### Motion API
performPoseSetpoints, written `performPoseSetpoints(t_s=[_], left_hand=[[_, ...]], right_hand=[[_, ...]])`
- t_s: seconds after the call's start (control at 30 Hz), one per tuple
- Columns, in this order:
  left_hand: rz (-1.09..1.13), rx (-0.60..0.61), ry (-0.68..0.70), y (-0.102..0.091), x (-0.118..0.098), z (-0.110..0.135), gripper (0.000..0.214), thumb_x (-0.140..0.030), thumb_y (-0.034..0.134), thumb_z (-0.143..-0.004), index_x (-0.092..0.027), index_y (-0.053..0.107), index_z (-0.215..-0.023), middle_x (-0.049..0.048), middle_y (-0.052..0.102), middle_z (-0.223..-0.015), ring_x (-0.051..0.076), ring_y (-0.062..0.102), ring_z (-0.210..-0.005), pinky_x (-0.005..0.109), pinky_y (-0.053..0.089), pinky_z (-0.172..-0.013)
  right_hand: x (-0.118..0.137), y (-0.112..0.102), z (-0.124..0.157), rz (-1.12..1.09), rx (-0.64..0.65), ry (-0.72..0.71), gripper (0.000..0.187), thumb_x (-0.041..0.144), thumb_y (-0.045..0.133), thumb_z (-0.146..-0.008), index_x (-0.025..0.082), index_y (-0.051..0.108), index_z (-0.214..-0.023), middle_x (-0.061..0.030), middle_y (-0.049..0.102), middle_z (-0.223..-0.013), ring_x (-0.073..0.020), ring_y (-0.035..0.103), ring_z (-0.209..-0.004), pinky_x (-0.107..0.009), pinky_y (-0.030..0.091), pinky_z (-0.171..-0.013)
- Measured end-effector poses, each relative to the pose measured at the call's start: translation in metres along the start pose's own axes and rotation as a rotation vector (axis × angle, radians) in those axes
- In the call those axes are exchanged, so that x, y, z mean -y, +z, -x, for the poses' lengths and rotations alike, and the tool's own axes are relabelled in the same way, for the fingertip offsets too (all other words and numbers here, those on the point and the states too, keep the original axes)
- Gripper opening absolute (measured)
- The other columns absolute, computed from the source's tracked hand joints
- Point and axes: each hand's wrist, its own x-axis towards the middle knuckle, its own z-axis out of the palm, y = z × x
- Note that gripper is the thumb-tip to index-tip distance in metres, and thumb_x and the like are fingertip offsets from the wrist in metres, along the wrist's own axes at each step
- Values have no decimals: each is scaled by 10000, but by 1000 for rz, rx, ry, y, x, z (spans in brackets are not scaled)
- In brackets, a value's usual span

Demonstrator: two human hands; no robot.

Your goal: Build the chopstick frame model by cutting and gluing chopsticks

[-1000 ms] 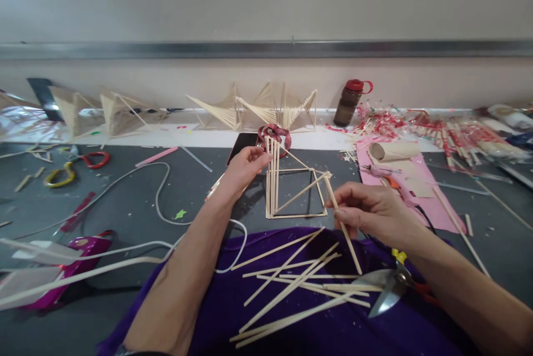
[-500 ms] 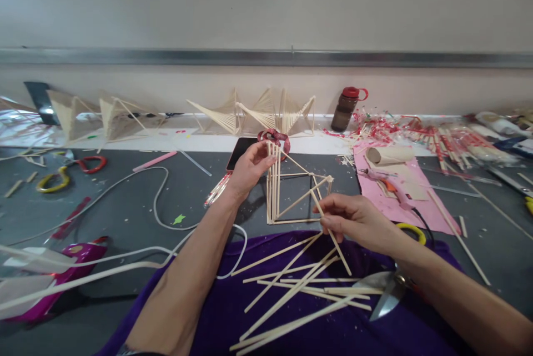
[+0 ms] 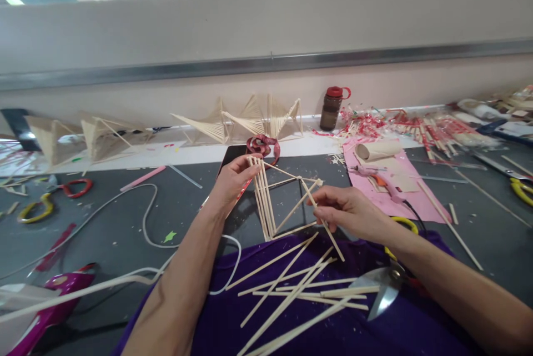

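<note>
With thumb and fingers, my left hand (image 3: 235,178) pinches the top corner of a small frame (image 3: 265,206) glued up from thin wooden sticks. Several sticks stand side by side along its left side, and the frame leans a little. Between the fingertips of my right hand (image 3: 343,206) is a single wooden stick (image 3: 332,236), slanting down to the right. Its upper end lies close to the frame's right corner; whether they touch I cannot tell. Below, loose wooden sticks (image 3: 291,284) lie criss-crossed on purple cloth (image 3: 225,322) beside the blades of scissors (image 3: 381,289).
A pink glue gun (image 3: 381,178) rests on pink paper (image 3: 406,209) at the right. Finished stick models (image 3: 250,120) line the wall near a bottle (image 3: 332,109). A magenta device (image 3: 62,300) and white cable (image 3: 147,206) are at left, with yellow and red-handled scissors (image 3: 35,209).
The view has shifted and tilted. The stick frame now leans to the left in my left hand. The stick in my right hand has its upper end nearer the frame's corner.
</note>
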Motion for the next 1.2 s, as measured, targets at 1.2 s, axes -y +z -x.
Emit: performPoseSetpoints(t_s=[1.2], left_hand=[[-23, -11, -290, 13, -2, 26, 437, -389, 688, -681, -155, 621, -1044, 136, 671, -1022, 233, 644, -894, 355, 476, -794]], right_hand=[[48, -47, -64, -376, 69, -126, 204, 345, 558, -817, 150, 539, -762, 5, 621, -645, -57, 556, -464, -144, 330, -347]])
